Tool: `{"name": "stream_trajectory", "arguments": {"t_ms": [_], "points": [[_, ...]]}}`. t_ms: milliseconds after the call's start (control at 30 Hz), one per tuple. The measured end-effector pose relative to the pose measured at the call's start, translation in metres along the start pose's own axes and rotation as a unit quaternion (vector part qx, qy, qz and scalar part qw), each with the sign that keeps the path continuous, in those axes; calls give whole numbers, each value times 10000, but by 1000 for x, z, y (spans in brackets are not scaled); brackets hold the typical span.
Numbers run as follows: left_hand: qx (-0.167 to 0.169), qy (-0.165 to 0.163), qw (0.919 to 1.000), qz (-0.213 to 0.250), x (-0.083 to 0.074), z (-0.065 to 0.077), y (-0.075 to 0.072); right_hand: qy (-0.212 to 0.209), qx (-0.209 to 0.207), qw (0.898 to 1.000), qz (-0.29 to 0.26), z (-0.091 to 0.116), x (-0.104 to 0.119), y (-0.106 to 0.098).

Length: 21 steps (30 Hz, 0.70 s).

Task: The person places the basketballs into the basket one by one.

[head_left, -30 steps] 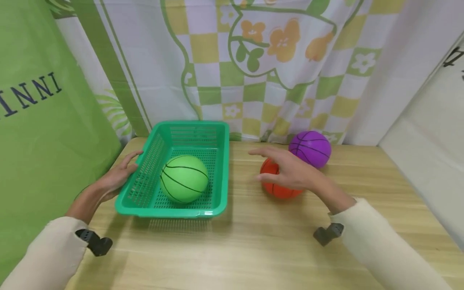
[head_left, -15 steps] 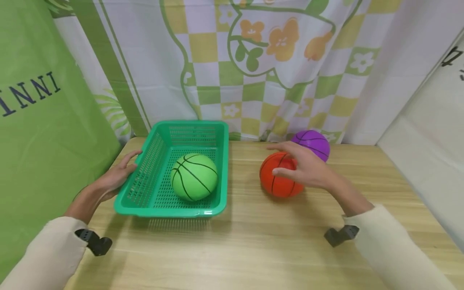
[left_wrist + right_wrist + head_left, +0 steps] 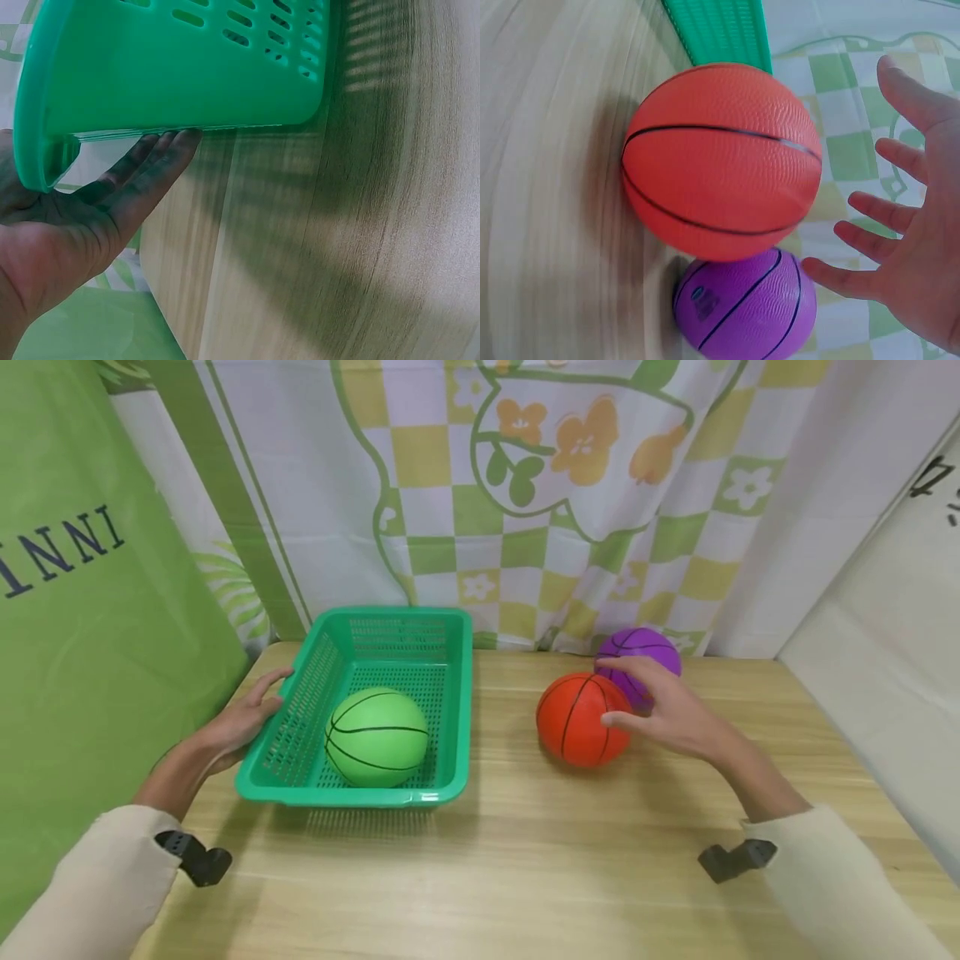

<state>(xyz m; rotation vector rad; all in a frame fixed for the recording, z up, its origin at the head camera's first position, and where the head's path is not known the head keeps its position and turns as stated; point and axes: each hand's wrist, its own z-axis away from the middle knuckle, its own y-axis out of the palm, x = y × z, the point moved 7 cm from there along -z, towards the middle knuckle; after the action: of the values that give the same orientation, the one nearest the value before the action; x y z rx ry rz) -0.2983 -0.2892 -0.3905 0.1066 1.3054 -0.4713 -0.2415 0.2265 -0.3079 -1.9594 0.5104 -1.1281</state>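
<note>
Head view: one green ball (image 3: 377, 737) sits inside the green basket (image 3: 450, 693), toward the near end. Judged from the layout, one ball of three is in; the orange ball (image 3: 577, 719) and purple ball (image 3: 641, 664) remain out on the bench (image 3: 525, 860), touching each other, purple at 1 o'clock of orange.

Right hand (image 3: 671, 714): fingers spread and fairly straight, gripping nothing. It is at 3 o'clock of the orange ball, in front of the purple one. The right wrist view shows a gap between the fingertips (image 3: 817, 268) and both balls there, so contact is doubtful.

Left hand (image 3: 240, 722): flat against the basket's outer left wall, at 9 o'clock of the green ball. In the left wrist view the fingers (image 3: 154, 161) lie straight under the rim, not curled round it.

Materials:
- Balls: round, pebbled skin, black seam lines like small basketballs; matte, look like rubber or foam.
- Basket: rectangular, glossy moulded plastic, slotted walls and perforated floor, rolled rim.
- Bench: pale wood-grain surface, smooth.
- Backdrop: checked floral cloth (image 3: 525, 485), hanging soft.
</note>
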Motion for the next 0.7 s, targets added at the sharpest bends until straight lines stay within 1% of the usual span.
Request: {"name": "stream_trajectory", "arguments": {"t_ms": [200, 433, 533, 700], "points": [[-9, 4, 10000, -7, 0, 0, 2, 550, 69, 9982, -241, 19, -20, -4], [-19, -13, 10000, -7, -1, 0, 2, 967, 59, 9923, -769, 36, -39, -2], [-28, -13, 10000, -33, 0, 0, 1, 1100, 28, 9907, -805, 40, -44, -1], [-10, -21, 10000, -38, 1, 0, 1, 1144, 15, 9890, -943, 46, -53, 7]]}}
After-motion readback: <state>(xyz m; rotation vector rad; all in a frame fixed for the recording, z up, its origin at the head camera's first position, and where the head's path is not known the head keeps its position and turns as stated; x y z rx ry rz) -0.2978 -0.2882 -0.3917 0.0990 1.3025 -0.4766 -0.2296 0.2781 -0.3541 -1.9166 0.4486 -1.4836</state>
